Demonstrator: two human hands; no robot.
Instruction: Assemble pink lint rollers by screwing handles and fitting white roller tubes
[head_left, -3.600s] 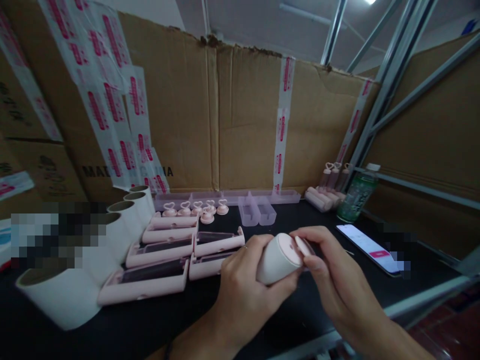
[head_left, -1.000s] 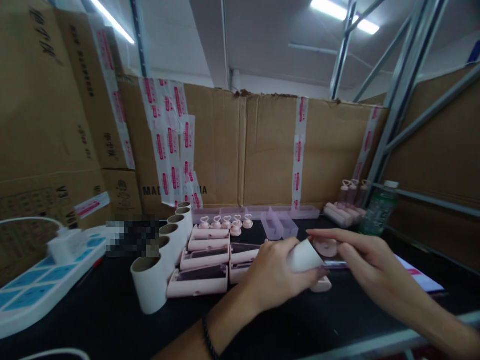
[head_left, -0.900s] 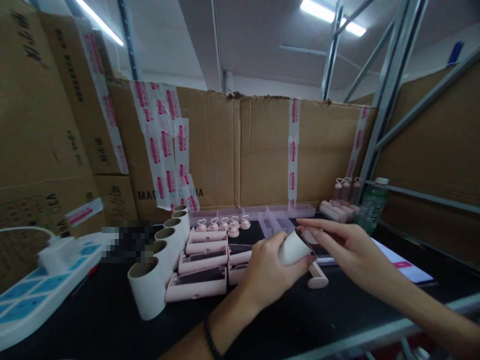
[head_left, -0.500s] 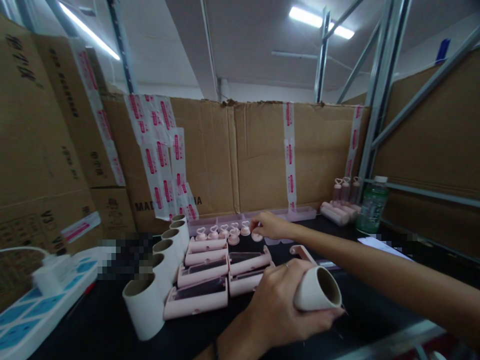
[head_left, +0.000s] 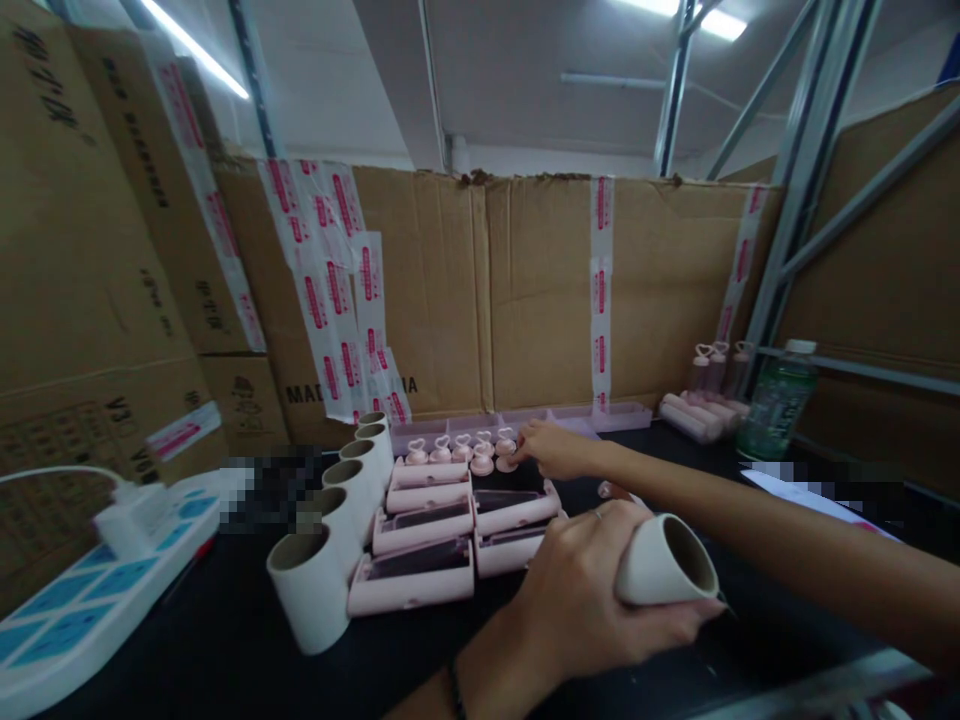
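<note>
Left hand (head_left: 589, 580) grips tube (head_left: 643, 562) — right hand (head_left: 556, 450) at caps (head_left: 482, 464).

Behind the black tabletop (head_left: 217, 655) stands a cardboard panel (head_left: 540, 290) with a ragged top edge, its face crossed by white tape (head_left: 602, 290) printed in magenta. Printed cardboard (head_left: 112, 260) also closes the left side, a metal rack frame (head_left: 806, 170) rises at right, and 2 lit tube lights (head_left: 195, 48) hang near the pale ceiling (head_left: 510, 60).
</note>
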